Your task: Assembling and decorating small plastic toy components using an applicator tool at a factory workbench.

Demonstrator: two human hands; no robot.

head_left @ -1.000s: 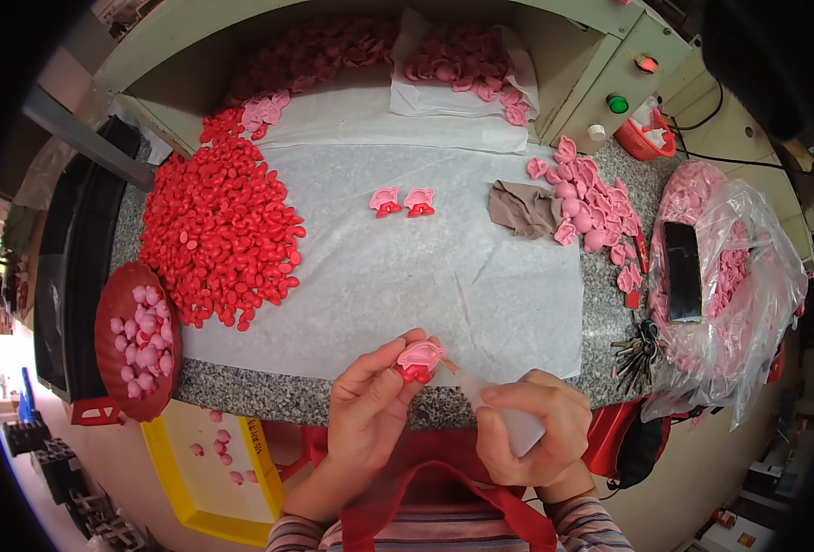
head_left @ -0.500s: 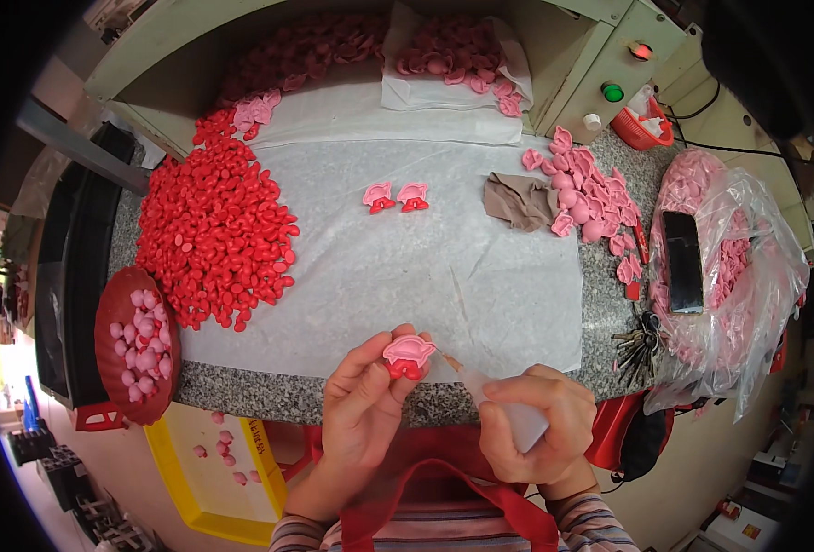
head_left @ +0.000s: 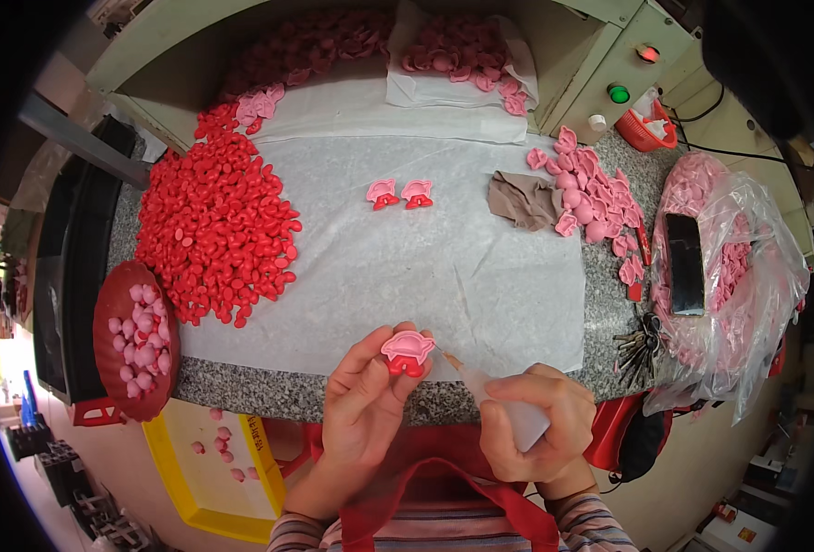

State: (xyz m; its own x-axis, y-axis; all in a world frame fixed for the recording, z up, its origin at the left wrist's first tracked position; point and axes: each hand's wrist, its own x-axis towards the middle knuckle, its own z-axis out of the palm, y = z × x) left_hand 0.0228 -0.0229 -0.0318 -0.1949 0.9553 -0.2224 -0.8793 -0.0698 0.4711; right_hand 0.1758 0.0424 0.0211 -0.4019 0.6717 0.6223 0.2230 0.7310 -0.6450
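Note:
Pinched in the fingers of my left hand [head_left: 363, 391] is a small pink plastic figure half [head_left: 407, 347] with red feet [head_left: 406, 366], its hollow side facing me. My right hand [head_left: 540, 419] wraps round a translucent squeeze bottle [head_left: 513, 405]. The bottle's thin nozzle [head_left: 448, 357] points left, its tip at or very near the right edge of the pink piece; whether they touch I cannot tell. Farther off on the white sheet [head_left: 361, 276] lie two similar pink pieces with red feet [head_left: 417, 193], side by side.
A big heap of red parts [head_left: 213, 239] lies left, beside a red bowl [head_left: 112, 294] of pink parts. At right are a brown cloth [head_left: 524, 201], pink shells [head_left: 595, 193], keys [head_left: 640, 350] and a phone [head_left: 684, 264] on a plastic bag. A yellow tray [head_left: 172, 478] sits below the table edge.
The view has shifted slightly. Both hands stay almost in place, and the nozzle is still at the right edge of the held pink piece.

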